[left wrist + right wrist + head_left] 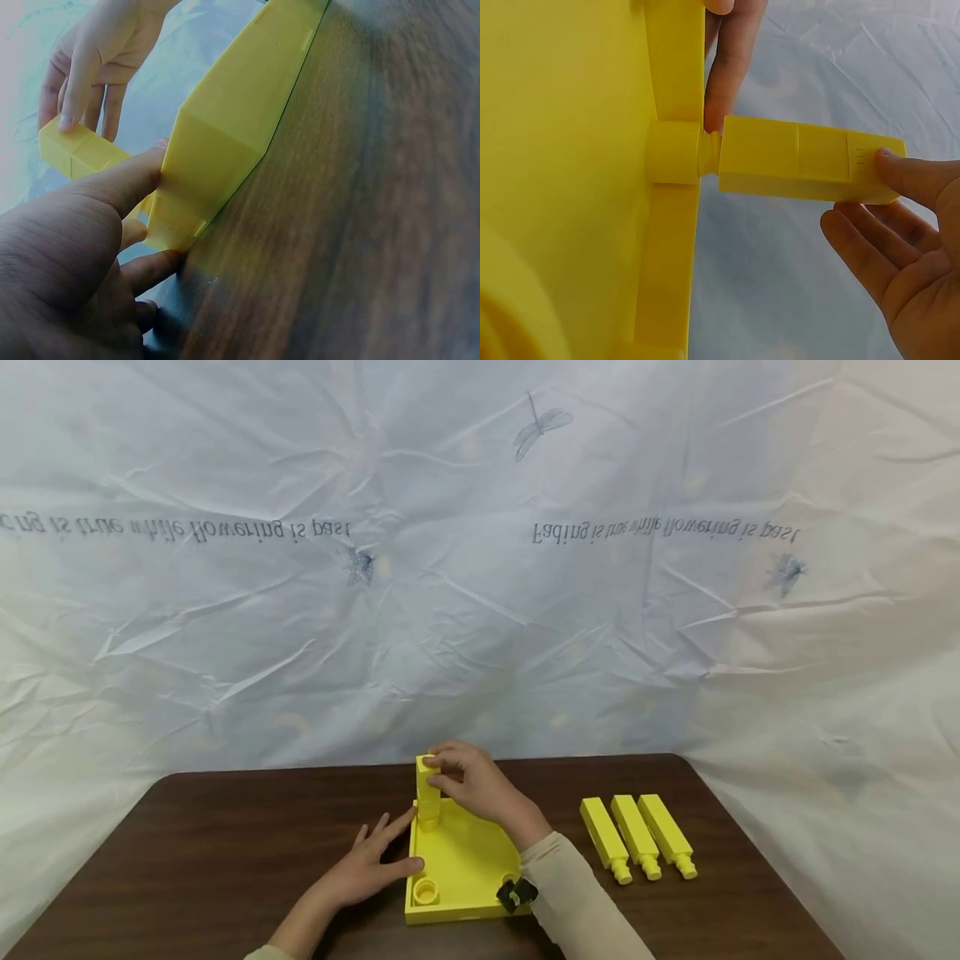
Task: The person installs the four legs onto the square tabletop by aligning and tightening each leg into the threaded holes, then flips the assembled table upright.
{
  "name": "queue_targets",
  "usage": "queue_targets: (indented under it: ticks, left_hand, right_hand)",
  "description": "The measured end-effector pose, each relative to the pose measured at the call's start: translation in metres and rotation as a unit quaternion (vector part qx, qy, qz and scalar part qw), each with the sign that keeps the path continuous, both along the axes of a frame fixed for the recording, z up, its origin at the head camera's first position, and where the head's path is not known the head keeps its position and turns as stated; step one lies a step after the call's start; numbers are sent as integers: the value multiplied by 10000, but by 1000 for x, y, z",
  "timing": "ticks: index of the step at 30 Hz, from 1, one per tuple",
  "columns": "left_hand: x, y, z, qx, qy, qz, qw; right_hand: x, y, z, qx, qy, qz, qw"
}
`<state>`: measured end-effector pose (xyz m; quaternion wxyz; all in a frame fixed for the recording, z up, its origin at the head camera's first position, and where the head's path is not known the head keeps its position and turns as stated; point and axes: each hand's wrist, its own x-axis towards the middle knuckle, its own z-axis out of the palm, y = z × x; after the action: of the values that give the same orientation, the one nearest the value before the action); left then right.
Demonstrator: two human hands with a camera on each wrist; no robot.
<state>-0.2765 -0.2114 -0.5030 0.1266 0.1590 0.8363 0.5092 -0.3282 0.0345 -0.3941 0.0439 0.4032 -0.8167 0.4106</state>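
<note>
A square yellow tabletop (465, 852) lies on the wooden table with its raised rim and round corner sockets facing up. At its far left corner stands a square yellow table leg (426, 787), its narrow end at the socket (676, 152). Part of the leg's neck shows between socket and leg in the right wrist view. My right hand (480, 785) pinches the leg's upper end between thumb and fingers. My left hand (363, 870) is spread along the tabletop's left edge, thumb and fingers touching its side. The near left socket (426, 891) shows its hollow ring.
To the right, three more yellow legs (636, 835) lie side by side on the brown table (225, 843), threaded ends toward me. A pale printed cloth (450, 610) hangs behind the table. My right forearm crosses over the tabletop's near right corner.
</note>
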Motion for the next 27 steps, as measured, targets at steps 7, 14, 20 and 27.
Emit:
queue_targets:
  ticks: [7, 14, 20, 27]
  left_hand:
    - [7, 5, 11, -95, 131, 89, 9998]
    - [6, 5, 13, -134, 126, 83, 9998]
    - [5, 4, 16, -179, 196, 80, 9996]
    - [-2, 1, -1, -18, 25, -8, 10000]
  right_hand:
    - [-1, 0, 0, -66, 17, 16, 10000]
    - [-3, 1, -2, -70, 56, 15, 10000]
    - [-5, -1, -2, -99, 21, 133, 9999]
    - [-2, 0, -7, -90, 34, 22, 10000]
